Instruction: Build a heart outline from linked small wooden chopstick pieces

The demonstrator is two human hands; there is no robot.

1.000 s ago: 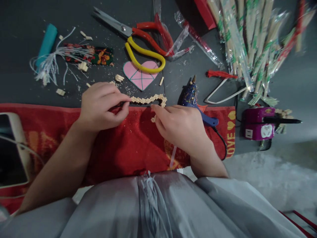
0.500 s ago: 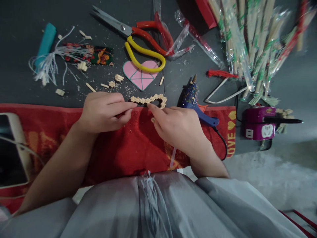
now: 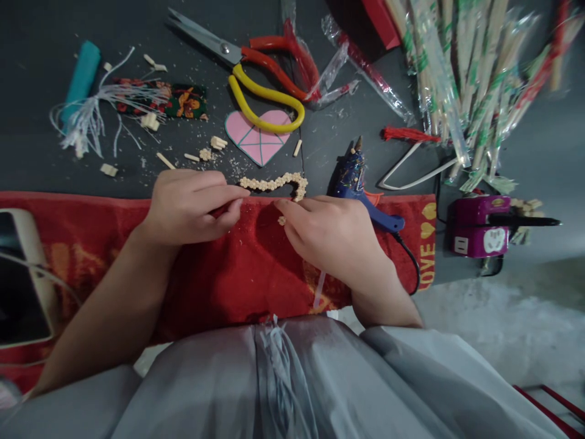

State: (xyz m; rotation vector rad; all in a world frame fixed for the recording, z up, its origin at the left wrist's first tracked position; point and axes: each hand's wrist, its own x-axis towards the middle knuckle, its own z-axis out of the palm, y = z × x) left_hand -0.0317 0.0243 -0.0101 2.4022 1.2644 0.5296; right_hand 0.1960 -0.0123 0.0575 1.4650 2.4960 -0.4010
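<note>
A curved strip (image 3: 269,183) of small pale wooden pieces, flower-like in outline, lies along the upper edge of a red towel (image 3: 247,274). Its right end hooks down towards my right hand (image 3: 331,235). At that hand's closed fingertips sits a small flower-shaped cluster (image 3: 281,221) of pale sticks. My left hand (image 3: 194,207) is closed, thumb against index finger, just below the strip's left end; what its fingers grip, if anything, is hidden. Beyond the strip lies a pink paper heart (image 3: 256,145) with green lines, partly under the yellow handle of the scissors (image 3: 233,55).
A blue glue gun (image 3: 365,198) rests right of my right hand, its cord trailing down the towel. Bundled sticks (image 3: 466,79) in plastic, a purple power block (image 3: 479,225), a phone-like device (image 3: 22,274), a teal roll (image 3: 82,79) and white threads (image 3: 91,116) lie around.
My right index finger has drawn back from the inside of the strip's curve towards the small cluster. My left hand has barely moved.
</note>
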